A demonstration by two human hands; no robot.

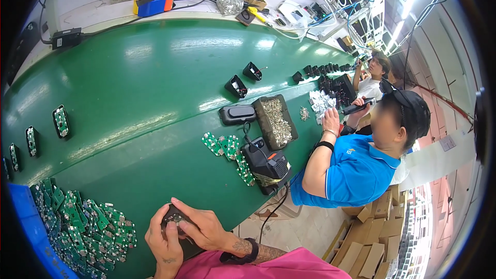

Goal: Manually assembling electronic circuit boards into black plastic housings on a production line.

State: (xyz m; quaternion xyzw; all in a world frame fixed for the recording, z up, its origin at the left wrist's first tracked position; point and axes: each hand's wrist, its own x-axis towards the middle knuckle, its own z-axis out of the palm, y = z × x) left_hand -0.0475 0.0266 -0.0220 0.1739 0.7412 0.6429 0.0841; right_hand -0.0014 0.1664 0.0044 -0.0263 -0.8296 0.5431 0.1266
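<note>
I hold a small black case (173, 218) with both hands, low by my tummy. My left hand (164, 245) cups it from below and my right hand (202, 227) pinches its right side. The green boards (85, 232) lie nearer my left hand, I think

- Both hands meet at the near edge of the green conveyor belt (144, 72): the left hand (164, 242) and the right hand (202, 227) grip one small black housing (173, 218) between them.
- A heap of green circuit boards (82, 227) lies just left of the hands, beside a blue bin (28, 232).
- Farther along the same edge sit a black charger unit (267, 164) and a tray of screws (276, 121).
- A co-worker in a blue shirt (356, 170) sits at the right edge.
</note>
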